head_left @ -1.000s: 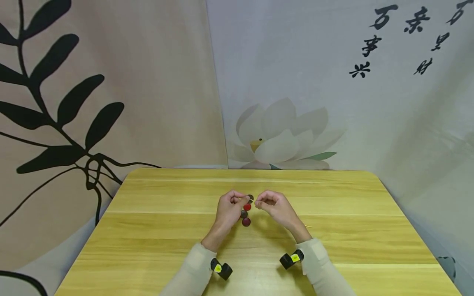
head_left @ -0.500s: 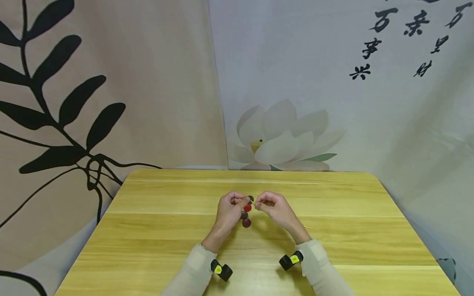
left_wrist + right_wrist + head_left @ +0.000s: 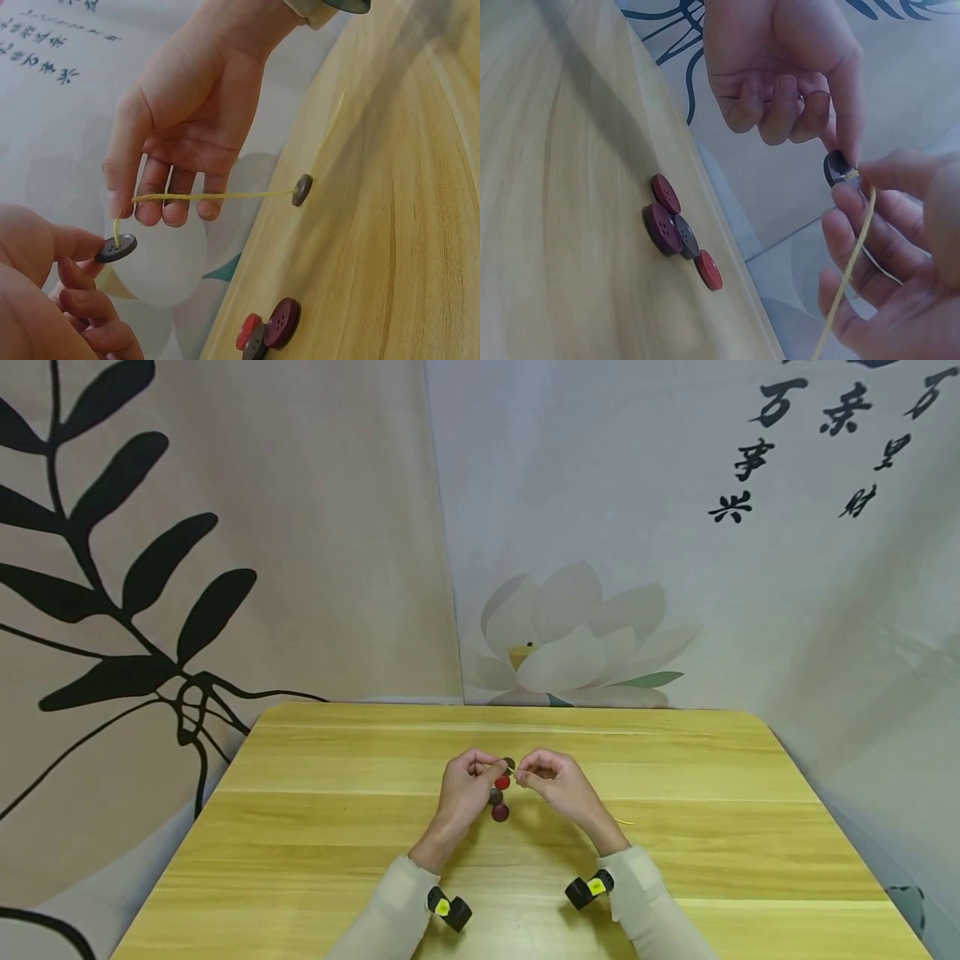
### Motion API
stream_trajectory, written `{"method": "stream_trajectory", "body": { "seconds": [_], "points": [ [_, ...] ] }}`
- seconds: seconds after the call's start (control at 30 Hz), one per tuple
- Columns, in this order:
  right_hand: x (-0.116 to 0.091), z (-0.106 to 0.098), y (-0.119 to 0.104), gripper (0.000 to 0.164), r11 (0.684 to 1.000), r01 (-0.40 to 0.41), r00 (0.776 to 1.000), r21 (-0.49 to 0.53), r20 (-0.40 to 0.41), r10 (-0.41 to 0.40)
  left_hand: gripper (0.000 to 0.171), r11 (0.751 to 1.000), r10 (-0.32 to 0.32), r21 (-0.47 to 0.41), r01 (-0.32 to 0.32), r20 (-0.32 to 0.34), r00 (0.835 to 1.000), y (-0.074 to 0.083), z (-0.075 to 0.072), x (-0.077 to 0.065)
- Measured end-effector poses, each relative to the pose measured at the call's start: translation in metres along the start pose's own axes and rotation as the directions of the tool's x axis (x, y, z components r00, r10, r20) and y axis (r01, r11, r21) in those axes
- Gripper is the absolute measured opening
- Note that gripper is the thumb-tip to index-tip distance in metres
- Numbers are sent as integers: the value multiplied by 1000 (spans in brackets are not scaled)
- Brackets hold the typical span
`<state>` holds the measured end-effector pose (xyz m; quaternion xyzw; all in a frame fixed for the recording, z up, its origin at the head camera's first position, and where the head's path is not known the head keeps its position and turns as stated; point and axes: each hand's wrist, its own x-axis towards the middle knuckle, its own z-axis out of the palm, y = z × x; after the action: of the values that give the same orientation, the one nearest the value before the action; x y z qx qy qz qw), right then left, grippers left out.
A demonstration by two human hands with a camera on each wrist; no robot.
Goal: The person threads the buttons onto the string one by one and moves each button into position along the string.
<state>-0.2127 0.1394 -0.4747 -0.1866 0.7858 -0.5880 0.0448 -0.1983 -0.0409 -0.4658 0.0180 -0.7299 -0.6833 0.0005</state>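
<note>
My left hand [image 3: 468, 783] pinches a dark grey button [image 3: 116, 248] between thumb and finger, well over the table. Facing it, my right hand [image 3: 557, 779] pinches a yellow string [image 3: 232, 196] near one end. In the left wrist view, that end runs from the right fingertips to a hole in the held button. Farther along the string sits a brown button [image 3: 301, 190], and the string's tail reaches past it over the table. Both hands meet closely at the button in the right wrist view, where the right thumb and fingers partly cover the string's end.
Below the hands, several loose buttons lie in a cluster on the wooden table [image 3: 337, 843]: a maroon one [image 3: 662, 229], a dark grey one [image 3: 684, 237] and red ones, such as the bright red button [image 3: 709, 270]. A printed curtain [image 3: 337, 527] hangs behind the table's far edge.
</note>
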Motion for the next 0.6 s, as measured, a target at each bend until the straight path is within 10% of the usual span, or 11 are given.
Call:
{"method": "stream_trajectory", "body": {
  "seconds": [0.6],
  "points": [
    [-1, 2, -2, 5, 1000, 21, 1000, -6, -3, -21, 10, 1000, 4, 4, -4, -5, 1000, -1, 1, -1]
  ]
}}
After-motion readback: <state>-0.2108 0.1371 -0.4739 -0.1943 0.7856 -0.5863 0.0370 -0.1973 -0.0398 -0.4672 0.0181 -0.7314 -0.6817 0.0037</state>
